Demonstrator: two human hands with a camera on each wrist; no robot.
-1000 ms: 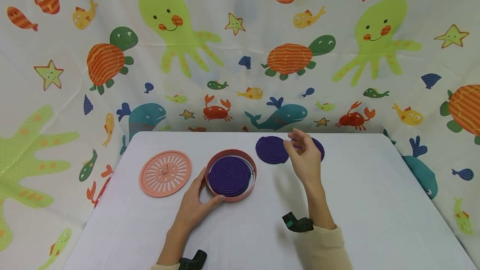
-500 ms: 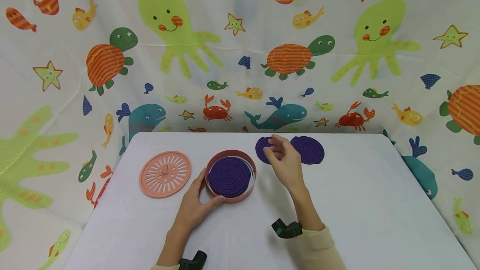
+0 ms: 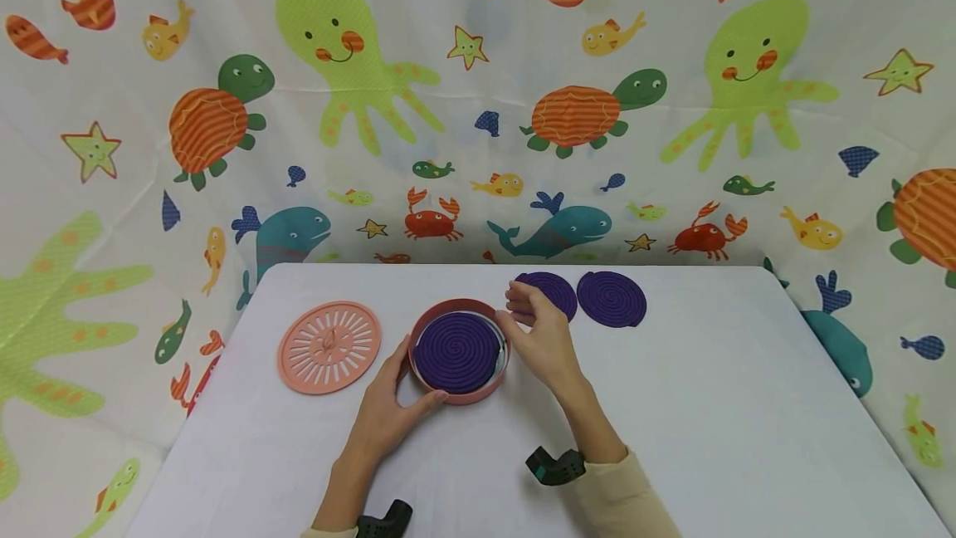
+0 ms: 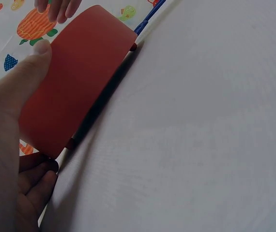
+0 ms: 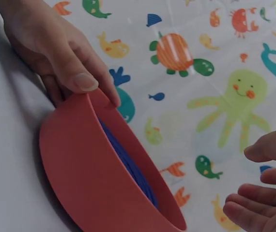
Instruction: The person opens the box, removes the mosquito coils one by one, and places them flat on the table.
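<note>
A round salmon-pink mosquito coil holder (image 3: 504, 372) sits on the white table, with a purple mosquito coil (image 3: 457, 351) lying inside its wall. My left hand (image 3: 384, 413) grips the holder from the left and front; in the left wrist view the thumb lies along the red-looking wall (image 4: 75, 82) and other fingers touch its lower end. Just right of the rim hovers my right hand (image 3: 543, 339), fingers loosely bent and apart, holding nothing. In the right wrist view its fingertips (image 5: 247, 210) stand away from the holder. Part of a second coil (image 3: 553, 289) hides behind this hand.
Left of the holder a slotted pink lid (image 3: 329, 347) with a small central knob lies flat. Another purple coil (image 3: 612, 299) rests at the back right, beside the half-hidden one. A curtain (image 3: 478, 106) with sea animals hangs behind the table's far edge.
My right hand has moved left and toward the front, from over the loose coils to beside the holder's rim. My left hand has kept its hold on the holder.
</note>
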